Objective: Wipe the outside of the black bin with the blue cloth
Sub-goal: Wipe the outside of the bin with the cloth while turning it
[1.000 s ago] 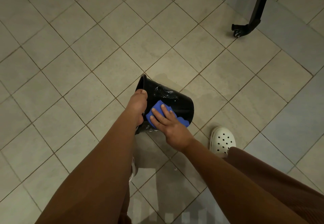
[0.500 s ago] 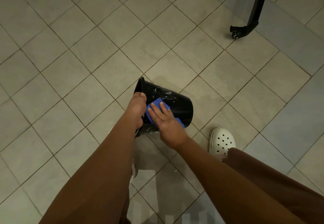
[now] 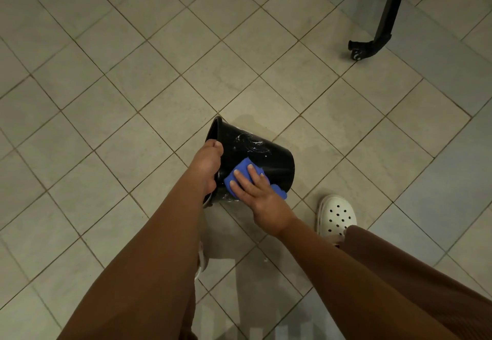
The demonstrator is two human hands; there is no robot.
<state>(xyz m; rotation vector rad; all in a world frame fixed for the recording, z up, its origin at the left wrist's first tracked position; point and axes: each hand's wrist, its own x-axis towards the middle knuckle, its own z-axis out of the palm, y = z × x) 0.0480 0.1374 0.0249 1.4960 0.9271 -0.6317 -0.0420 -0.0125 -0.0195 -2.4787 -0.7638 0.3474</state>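
A small black bin (image 3: 269,156) lies tipped on its side above the tiled floor, its mouth facing left and its base to the right. White smears show on its upper wall. My left hand (image 3: 207,162) grips the bin's rim at the mouth. My right hand (image 3: 259,196) lies flat with fingers spread, pressing the blue cloth (image 3: 241,173) against the near side of the bin. Part of the cloth sticks out past my hand toward the bin's base.
Beige tiled floor (image 3: 133,73) all around. My white perforated clog (image 3: 336,214) stands just right of the bin. A black caster leg (image 3: 372,44) of some furniture reaches down at the upper right. A faint damp patch marks the tiles right of the bin.
My right hand with the cloth slid left toward the bin's mouth, then back a little toward me. The bin stays held at the same tilt.
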